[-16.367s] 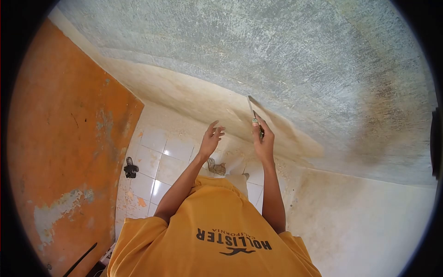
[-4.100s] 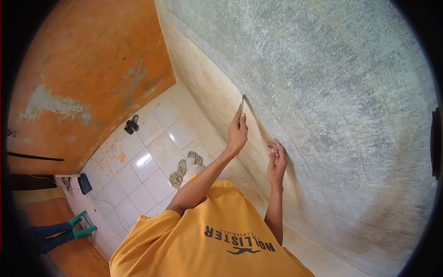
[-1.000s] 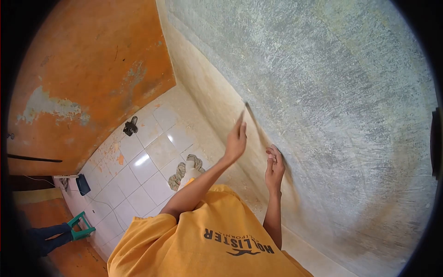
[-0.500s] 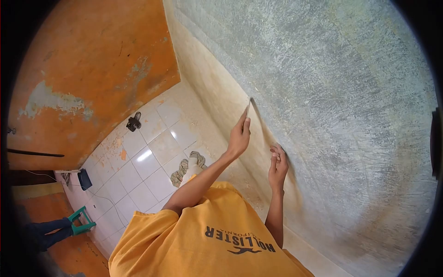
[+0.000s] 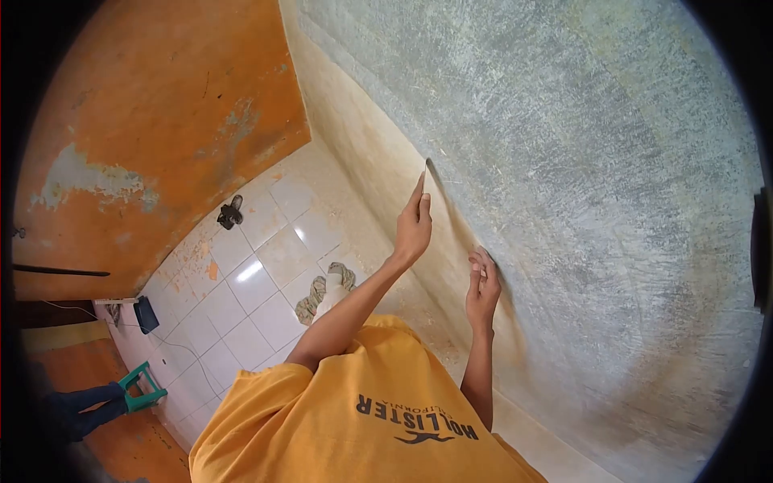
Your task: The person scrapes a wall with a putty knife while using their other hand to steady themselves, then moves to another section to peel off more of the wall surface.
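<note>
My left hand (image 5: 414, 232) is closed around a thin flat-bladed scraper (image 5: 426, 171). The tool's tip touches the wall (image 5: 580, 161) at the border between its rough grey-blue surface and the smoother cream band (image 5: 362, 121) below. Most of the scraper's handle is hidden in my fingers. Lower along the same border, my right hand (image 5: 484, 294) rests against the wall with its fingers loosely bent and slightly apart, and I see nothing held in it.
An orange wall (image 5: 177, 88) with peeling patches meets this wall at a corner. On the white tiled floor (image 5: 250, 322) lie paint flakes, a dark object (image 5: 230, 212) and a crumpled patterned cloth (image 5: 310, 304). A green stool (image 5: 145, 390) stands near another person's legs (image 5: 88, 402); a thin cable crosses the tiles.
My left hand and the scraper have moved a little up and left along the border. My right hand stays in nearly the same place against the wall.
</note>
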Available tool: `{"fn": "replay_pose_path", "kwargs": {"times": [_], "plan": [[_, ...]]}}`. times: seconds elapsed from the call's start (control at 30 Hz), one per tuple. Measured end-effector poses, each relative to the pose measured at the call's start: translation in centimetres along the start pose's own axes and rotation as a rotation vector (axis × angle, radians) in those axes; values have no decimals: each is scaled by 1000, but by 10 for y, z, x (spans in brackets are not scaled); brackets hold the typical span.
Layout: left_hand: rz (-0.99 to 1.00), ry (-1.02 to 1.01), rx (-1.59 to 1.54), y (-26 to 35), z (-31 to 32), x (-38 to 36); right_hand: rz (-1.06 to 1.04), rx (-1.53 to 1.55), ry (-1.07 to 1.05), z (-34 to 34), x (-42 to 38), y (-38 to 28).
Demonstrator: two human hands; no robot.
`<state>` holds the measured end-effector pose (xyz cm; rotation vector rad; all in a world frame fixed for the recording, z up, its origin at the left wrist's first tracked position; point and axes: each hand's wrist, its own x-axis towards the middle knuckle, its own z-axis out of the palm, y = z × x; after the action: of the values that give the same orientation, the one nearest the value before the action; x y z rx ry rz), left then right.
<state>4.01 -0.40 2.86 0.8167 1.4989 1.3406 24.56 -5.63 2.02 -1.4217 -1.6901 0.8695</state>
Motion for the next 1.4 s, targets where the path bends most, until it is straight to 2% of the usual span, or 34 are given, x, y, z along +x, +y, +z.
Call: {"fn": "replay_pose_path", "kwargs": {"times": [0.17,0.33,0.47,0.6,0.77,0.9,1.0,1.1,1.3,1.4], "plan": [[125,12,-25,-20,6,-4,-7,-6,-5,0,4,4],[-4,22,-54,-6,-1,2,13,7,-12,1,2,-1],[124,18,-32,-24,11,-6,-23,-16,-15,1,7,0],[25,31,-33,-15,5,-1,-14,-15,-9,0,2,4],[101,0,-44,-21,11,-13,-15,-8,-9,2,7,0],[43,35,-104,-14,1,6,3,-15,-13,1,3,1],[135,2,-28,-22,6,-8,7,7,-16,6,2,-2],[82,33,9,-17,-1,7,-5,-7,-15,7,10,-2],[128,7,-29,-16,0,-3,3,-24,-27,8,4,-1],[129,61,-12,-13,0,6,4,-31,-21,10,11,-2]]}}
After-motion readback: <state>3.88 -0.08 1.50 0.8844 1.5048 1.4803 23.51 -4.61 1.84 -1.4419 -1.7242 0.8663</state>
